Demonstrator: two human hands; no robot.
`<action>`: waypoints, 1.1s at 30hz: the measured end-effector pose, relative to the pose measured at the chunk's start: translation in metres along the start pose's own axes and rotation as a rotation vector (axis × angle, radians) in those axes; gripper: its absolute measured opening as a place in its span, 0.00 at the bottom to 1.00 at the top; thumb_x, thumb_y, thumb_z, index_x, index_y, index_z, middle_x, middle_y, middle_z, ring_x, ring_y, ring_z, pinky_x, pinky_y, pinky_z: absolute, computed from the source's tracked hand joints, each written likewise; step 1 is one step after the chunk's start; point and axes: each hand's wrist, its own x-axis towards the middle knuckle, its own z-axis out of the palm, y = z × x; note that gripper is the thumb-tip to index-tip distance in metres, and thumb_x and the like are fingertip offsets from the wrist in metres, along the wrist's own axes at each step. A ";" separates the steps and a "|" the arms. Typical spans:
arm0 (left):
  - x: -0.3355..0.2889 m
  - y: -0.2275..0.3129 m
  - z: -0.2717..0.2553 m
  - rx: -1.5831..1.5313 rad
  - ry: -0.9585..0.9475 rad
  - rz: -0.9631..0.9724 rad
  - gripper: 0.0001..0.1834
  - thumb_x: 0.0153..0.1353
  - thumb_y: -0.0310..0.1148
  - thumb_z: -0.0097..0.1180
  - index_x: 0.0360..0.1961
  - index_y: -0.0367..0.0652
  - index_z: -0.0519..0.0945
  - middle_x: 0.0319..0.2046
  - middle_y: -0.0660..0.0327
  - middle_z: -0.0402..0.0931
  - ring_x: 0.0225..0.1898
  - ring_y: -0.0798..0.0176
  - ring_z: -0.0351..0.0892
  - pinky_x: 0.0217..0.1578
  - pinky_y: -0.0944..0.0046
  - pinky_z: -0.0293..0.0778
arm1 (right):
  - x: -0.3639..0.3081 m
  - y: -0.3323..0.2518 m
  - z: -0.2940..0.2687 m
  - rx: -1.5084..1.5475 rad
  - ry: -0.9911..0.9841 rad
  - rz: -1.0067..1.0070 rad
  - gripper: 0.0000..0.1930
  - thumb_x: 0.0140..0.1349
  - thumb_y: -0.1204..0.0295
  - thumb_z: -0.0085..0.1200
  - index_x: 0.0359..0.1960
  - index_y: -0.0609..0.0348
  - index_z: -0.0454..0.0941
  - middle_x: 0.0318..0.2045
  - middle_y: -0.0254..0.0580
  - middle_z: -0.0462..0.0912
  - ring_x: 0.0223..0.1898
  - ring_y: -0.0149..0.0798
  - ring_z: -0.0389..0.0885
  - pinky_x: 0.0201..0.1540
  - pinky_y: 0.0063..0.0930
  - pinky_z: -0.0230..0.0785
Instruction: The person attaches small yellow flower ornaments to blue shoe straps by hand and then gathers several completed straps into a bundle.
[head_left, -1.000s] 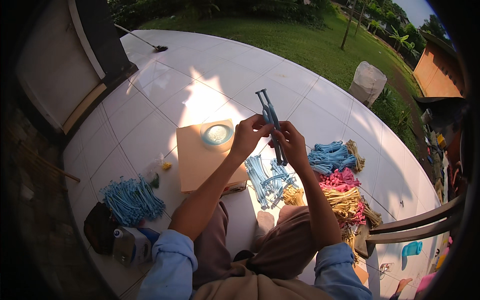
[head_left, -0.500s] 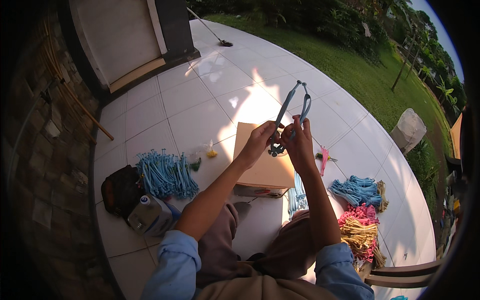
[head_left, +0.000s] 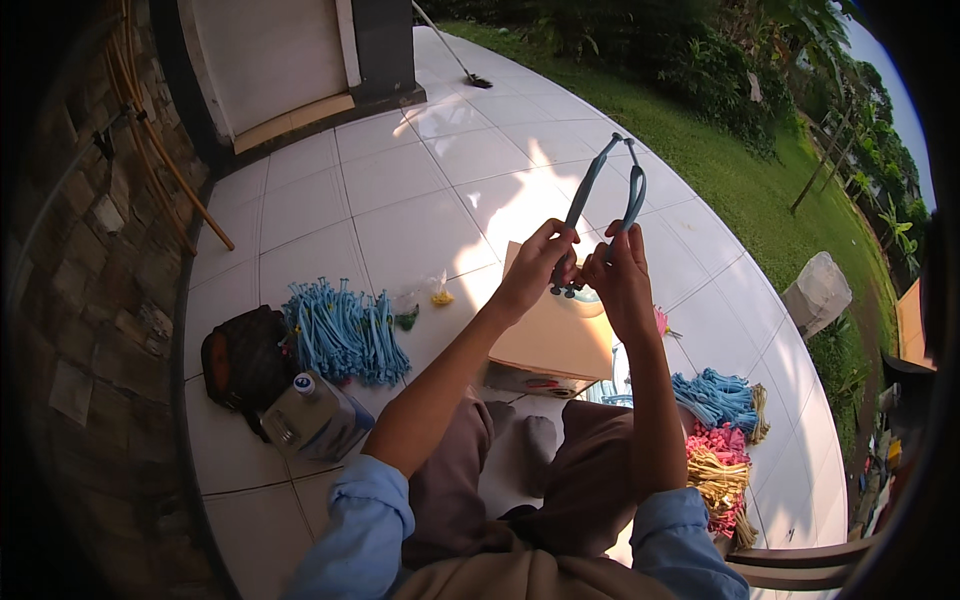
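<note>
My left hand (head_left: 541,262) and my right hand (head_left: 621,278) are raised side by side above a cardboard box (head_left: 545,338). Both are closed on light-blue straps (head_left: 588,190) with small round knobs at their ends. The straps rise from my fingers into a narrow peak, where two knobbed ends nearly meet. More dark knobs show just under my left fingers. The strap on the right side is doubled into a loop. My fingertips hide part of the straps between the hands.
On the left lie a heap of blue straps (head_left: 345,335), a dark bag (head_left: 243,358) and a jerrycan (head_left: 315,415). Blue (head_left: 713,398), pink and tan bundles (head_left: 717,470) lie on the right. Small plastic bags (head_left: 441,292) sit beyond the box on the white tiles.
My view has shifted, moving the scene within the picture. Both hands still grip the blue straps, with the lower knobs now closer to my fingers and less exposed.
</note>
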 end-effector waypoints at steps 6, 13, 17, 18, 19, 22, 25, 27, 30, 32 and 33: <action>-0.009 0.000 -0.008 0.101 0.420 0.271 0.13 0.66 0.40 0.39 0.33 0.41 0.66 0.16 0.69 0.58 0.19 0.75 0.59 0.24 0.74 0.62 | -0.002 0.003 0.028 -0.120 0.017 -0.141 0.11 0.68 0.62 0.33 0.38 0.56 0.61 0.15 0.33 0.67 0.20 0.27 0.66 0.29 0.24 0.63; -0.022 0.020 -0.020 0.072 0.098 -0.078 0.11 0.66 0.38 0.38 0.36 0.44 0.71 0.15 0.72 0.56 0.14 0.78 0.51 0.15 0.75 0.51 | 0.002 0.015 0.034 -0.021 -0.124 0.140 0.09 0.67 0.63 0.36 0.40 0.53 0.63 0.14 0.26 0.60 0.14 0.22 0.60 0.17 0.17 0.56; -0.026 0.020 -0.052 0.641 -0.054 -0.273 0.14 0.65 0.41 0.40 0.39 0.43 0.72 0.15 0.71 0.55 0.15 0.77 0.55 0.16 0.76 0.57 | 0.004 0.004 0.011 -0.605 -0.231 0.414 0.09 0.64 0.64 0.37 0.39 0.54 0.66 0.14 0.27 0.57 0.14 0.22 0.56 0.18 0.19 0.55; -0.027 0.013 -0.056 0.708 -0.160 -0.442 0.16 0.64 0.43 0.42 0.40 0.42 0.72 0.17 0.68 0.61 0.18 0.74 0.62 0.21 0.73 0.63 | 0.004 0.000 0.002 -0.694 -0.261 0.447 0.10 0.65 0.63 0.38 0.39 0.54 0.67 0.13 0.27 0.57 0.14 0.22 0.57 0.18 0.19 0.56; -0.031 0.009 -0.062 0.774 -0.257 -0.620 0.18 0.63 0.45 0.44 0.41 0.40 0.71 0.18 0.65 0.66 0.21 0.71 0.69 0.25 0.70 0.68 | 0.004 -0.003 -0.004 -0.775 -0.300 0.486 0.11 0.65 0.62 0.38 0.39 0.53 0.68 0.13 0.27 0.57 0.14 0.22 0.58 0.18 0.19 0.56; -0.042 0.003 -0.081 1.259 -0.349 -0.586 0.28 0.58 0.51 0.48 0.46 0.34 0.68 0.33 0.51 0.75 0.37 0.57 0.76 0.38 0.61 0.72 | -0.005 -0.026 -0.010 -0.776 -0.452 0.584 0.12 0.65 0.61 0.39 0.39 0.53 0.71 0.12 0.27 0.59 0.14 0.22 0.60 0.19 0.19 0.58; -0.047 0.036 -0.068 1.368 0.089 -0.311 0.65 0.40 0.50 0.67 0.63 0.34 0.31 0.60 0.36 0.47 0.63 0.45 0.50 0.61 0.58 0.53 | -0.021 -0.055 -0.013 -0.869 -0.525 0.644 0.13 0.65 0.60 0.40 0.39 0.52 0.74 0.12 0.28 0.61 0.14 0.22 0.61 0.18 0.19 0.58; -0.060 0.064 -0.054 1.632 0.191 -0.076 0.71 0.31 0.51 0.71 0.64 0.42 0.30 0.61 0.41 0.44 0.65 0.42 0.42 0.62 0.44 0.43 | -0.027 -0.065 -0.009 -0.927 -0.513 0.633 0.13 0.66 0.60 0.40 0.40 0.51 0.75 0.12 0.28 0.62 0.14 0.22 0.63 0.19 0.19 0.60; -0.062 0.070 -0.019 1.625 -0.139 0.055 0.60 0.34 0.49 0.69 0.64 0.47 0.45 0.63 0.53 0.49 0.66 0.51 0.42 0.64 0.48 0.36 | -0.032 -0.075 -0.008 -0.968 -0.591 0.622 0.13 0.65 0.62 0.42 0.42 0.52 0.76 0.14 0.31 0.68 0.16 0.23 0.68 0.21 0.19 0.64; -0.051 0.057 -0.003 1.337 -0.370 0.235 0.38 0.46 0.46 0.62 0.57 0.45 0.63 0.50 0.56 0.70 0.57 0.56 0.64 0.59 0.55 0.55 | -0.036 -0.072 -0.012 -0.969 -0.582 0.513 0.12 0.64 0.63 0.44 0.42 0.53 0.76 0.16 0.32 0.71 0.17 0.23 0.69 0.22 0.20 0.65; -0.050 0.052 0.006 1.103 -0.369 -0.106 0.23 0.54 0.44 0.56 0.49 0.44 0.72 0.34 0.56 0.77 0.37 0.59 0.77 0.43 0.62 0.69 | -0.038 -0.071 -0.014 -0.971 -0.569 0.409 0.12 0.63 0.64 0.45 0.42 0.55 0.76 0.18 0.33 0.74 0.18 0.24 0.71 0.22 0.21 0.66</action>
